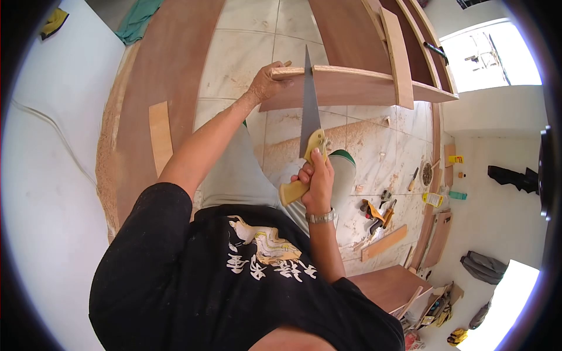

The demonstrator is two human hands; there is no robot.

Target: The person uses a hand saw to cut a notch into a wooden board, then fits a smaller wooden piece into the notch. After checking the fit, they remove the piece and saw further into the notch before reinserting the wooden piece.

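My right hand (317,182) is wrapped around the pale yellow handle of a handsaw (309,108). The saw's long grey blade points away from me and stands across the edge of a brown wooden board (351,89), near its left end. A narrow gap shows in the board's edge beside the blade. At that left end, my left hand (270,83) grips the board, with the fingers partly hidden behind it. Toward the right, the board joins a wooden frame, where a light wooden strip (398,58) crosses it.
A large brown panel (161,64) lies to the left with a light offcut (160,134) on it. Sawdust covers parts of the tiled floor. On the right lie several hand tools (379,215), a wood piece (384,243) and a yellow-labelled bottle (432,199).
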